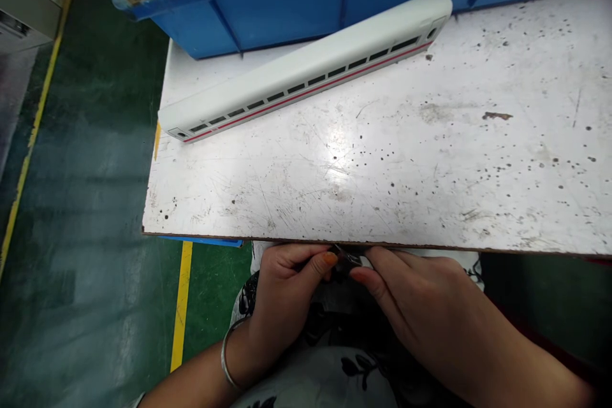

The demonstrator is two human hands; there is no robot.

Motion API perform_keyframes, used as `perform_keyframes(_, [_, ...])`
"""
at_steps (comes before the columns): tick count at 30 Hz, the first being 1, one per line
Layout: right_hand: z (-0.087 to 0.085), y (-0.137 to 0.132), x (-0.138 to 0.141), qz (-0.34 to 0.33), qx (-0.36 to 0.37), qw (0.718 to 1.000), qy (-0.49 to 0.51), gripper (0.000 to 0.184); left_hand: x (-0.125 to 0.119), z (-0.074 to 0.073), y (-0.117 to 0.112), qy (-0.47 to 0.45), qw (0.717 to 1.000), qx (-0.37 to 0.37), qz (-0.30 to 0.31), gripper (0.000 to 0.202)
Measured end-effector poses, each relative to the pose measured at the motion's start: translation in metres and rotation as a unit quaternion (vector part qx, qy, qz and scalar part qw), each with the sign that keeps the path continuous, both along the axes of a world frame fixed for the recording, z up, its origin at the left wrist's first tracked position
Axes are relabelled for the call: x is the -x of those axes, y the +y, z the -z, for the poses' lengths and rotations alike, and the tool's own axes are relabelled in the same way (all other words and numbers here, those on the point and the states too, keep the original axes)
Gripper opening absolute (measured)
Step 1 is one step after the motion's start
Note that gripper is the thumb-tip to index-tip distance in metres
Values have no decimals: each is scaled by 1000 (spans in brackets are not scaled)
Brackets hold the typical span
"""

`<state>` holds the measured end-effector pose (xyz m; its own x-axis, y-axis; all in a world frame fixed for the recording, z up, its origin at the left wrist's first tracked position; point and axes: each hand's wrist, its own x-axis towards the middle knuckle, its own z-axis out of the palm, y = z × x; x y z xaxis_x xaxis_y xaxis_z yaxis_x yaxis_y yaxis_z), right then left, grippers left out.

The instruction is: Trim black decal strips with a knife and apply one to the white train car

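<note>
My left hand (291, 284) and my right hand (414, 293) meet just below the front edge of the table, above my lap. Between their fingertips is a small dark, glossy piece (349, 259), partly covered by the fingers, so its kind cannot be made out. The left thumb and forefinger pinch its left side. On the other side, the right thumb and fingers close on it near a pale bit. A white toy train carriage (306, 70) with dark windows and a red stripe lies slantwise on the table, away from both hands.
The scratched, speckled white table (382, 185) has its front edge close against my hands. Behind the carriage stands a large blue crate (296, 6) with a worn rim. Green floor with yellow lines (182, 306) shows on the left.
</note>
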<state>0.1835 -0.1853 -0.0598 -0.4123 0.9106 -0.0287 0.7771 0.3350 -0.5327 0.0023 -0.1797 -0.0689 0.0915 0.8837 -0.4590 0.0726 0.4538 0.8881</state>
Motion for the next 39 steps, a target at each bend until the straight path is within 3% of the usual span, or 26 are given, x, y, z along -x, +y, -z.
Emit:
perform_keyframes(13, [-3, -2, 3, 7, -21, 999, -30, 43, 0, 0, -1, -4, 1000, 0, -5, 31])
perform_keyframes(20, [-5, 5, -4, -27, 28, 999, 16, 43, 0, 0, -1, -5, 1000, -3, -8, 31])
perform_keyframes(30, [-1, -2, 7, 17, -11, 1000, -13, 43, 1, 3, -4, 4, 1000, 2, -6, 30])
perform_keyframes(39, [-7, 6, -1, -23, 29, 999, 15, 44, 1, 3, -3, 1, 1000, -5, 1, 33])
